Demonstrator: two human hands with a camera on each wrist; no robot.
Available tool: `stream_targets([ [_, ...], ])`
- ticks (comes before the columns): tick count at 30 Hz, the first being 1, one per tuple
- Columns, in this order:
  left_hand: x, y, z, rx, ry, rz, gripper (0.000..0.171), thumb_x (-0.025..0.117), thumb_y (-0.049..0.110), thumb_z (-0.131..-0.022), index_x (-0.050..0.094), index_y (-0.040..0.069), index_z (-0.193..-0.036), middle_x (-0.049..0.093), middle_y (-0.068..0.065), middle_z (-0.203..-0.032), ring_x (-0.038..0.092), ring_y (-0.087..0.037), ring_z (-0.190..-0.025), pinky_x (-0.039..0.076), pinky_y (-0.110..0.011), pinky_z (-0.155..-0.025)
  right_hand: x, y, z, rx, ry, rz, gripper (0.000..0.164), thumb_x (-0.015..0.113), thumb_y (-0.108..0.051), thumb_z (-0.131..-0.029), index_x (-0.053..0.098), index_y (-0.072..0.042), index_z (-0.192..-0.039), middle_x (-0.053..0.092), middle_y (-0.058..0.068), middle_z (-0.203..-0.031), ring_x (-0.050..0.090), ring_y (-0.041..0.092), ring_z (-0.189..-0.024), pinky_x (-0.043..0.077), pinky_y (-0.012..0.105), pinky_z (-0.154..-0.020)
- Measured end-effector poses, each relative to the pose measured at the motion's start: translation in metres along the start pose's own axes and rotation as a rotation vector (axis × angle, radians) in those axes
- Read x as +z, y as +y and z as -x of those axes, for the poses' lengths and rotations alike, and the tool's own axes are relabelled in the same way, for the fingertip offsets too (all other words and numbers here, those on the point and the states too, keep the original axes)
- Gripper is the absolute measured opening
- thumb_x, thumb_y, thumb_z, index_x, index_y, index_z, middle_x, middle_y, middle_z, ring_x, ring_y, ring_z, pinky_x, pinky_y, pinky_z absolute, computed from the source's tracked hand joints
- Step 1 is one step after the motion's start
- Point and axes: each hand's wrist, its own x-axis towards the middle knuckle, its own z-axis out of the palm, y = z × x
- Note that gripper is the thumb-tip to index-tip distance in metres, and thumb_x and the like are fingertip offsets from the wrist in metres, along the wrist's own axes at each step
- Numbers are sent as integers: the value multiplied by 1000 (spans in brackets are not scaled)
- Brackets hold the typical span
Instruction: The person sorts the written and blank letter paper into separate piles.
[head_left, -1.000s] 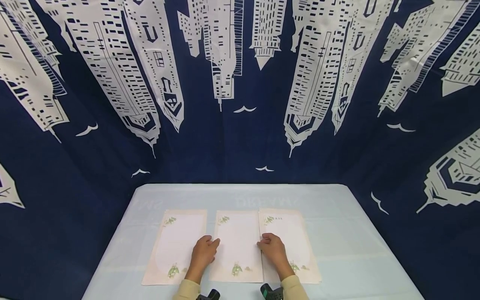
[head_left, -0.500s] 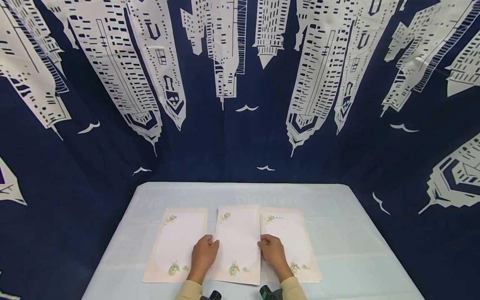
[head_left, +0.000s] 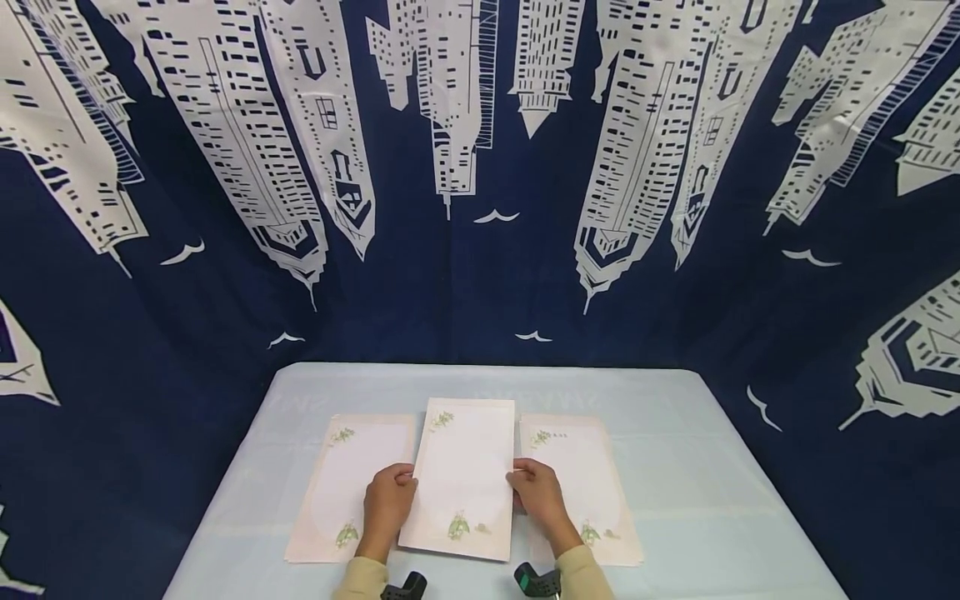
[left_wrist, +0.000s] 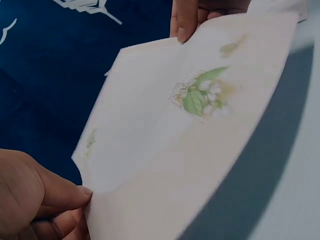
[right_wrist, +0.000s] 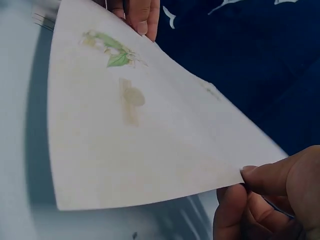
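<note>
Between both hands, a pale pink sheet of stationery paper (head_left: 465, 475) with green plant prints is held up off the table. My left hand (head_left: 389, 504) pinches its left edge between thumb and fingers. At the opposite edge, my right hand (head_left: 542, 500) pinches it the same way. In the left wrist view the paper (left_wrist: 150, 100) bows slightly and casts a shadow beneath. The right wrist view shows the thumb on top of the paper (right_wrist: 125, 160) and fingers underneath.
A similar sheet (head_left: 356, 467) lies on the left, partly behind my left hand. Another sheet (head_left: 577, 475), with small marks near its top, lies on the right. The white table (head_left: 697, 483) meets a dark blue cloth (head_left: 450, 325) printed with white buildings.
Both hands have lifted the middle sheet off the table. It has moved up and slightly left, away from the right sheet. The two outer sheets stay where they were.
</note>
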Motion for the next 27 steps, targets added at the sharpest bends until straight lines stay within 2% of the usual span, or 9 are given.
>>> stream_targets([
  [12, -63, -29, -10, -75, 63, -54, 21, 68, 1, -86, 74, -6, -105, 74, -13, -86, 67, -26, -74, 51, -41, -65, 62, -29, -14, -144, -129, 8, 28, 61, 3, -91, 65, 10, -118, 69, 6, -85, 62, 14, -64, 56, 30, -55],
  [16, -75, -40, -13, -91, 98, -73, 21, 66, 0, -87, 73, -8, -105, 73, -15, -85, 67, -30, -76, 50, -41, -65, 81, -36, -13, -132, -153, 11, 28, 62, 6, -90, 65, 10, -118, 67, 7, -84, 63, 16, -63, 57, 31, -54],
  [20, -88, -50, -15, -122, 132, -109, 22, 64, -1, -89, 72, -10, -107, 73, -20, -89, 68, -37, -82, 52, -47, -70, 102, -42, -11, -130, -183, 32, 29, 63, 7, -90, 64, 9, -118, 66, 6, -83, 65, 18, -62, 57, 30, -53],
  [24, -100, -60, -15, -116, 141, -149, 23, 63, -2, -90, 70, -12, -109, 72, -25, -95, 68, -45, -91, 52, -55, -76, 122, -45, -10, -165, -191, 70, 28, 64, 8, -90, 64, 8, -118, 64, 3, -81, 66, 18, -60, 55, 27, -51],
  [27, -106, -67, -16, -105, 145, -184, 23, 63, -3, -89, 69, -13, -108, 72, -26, -96, 68, -47, -93, 52, -56, -77, 133, -44, -9, -177, -196, 84, 29, 65, 8, -89, 64, 8, -118, 62, 2, -80, 65, 16, -57, 54, 26, -50],
])
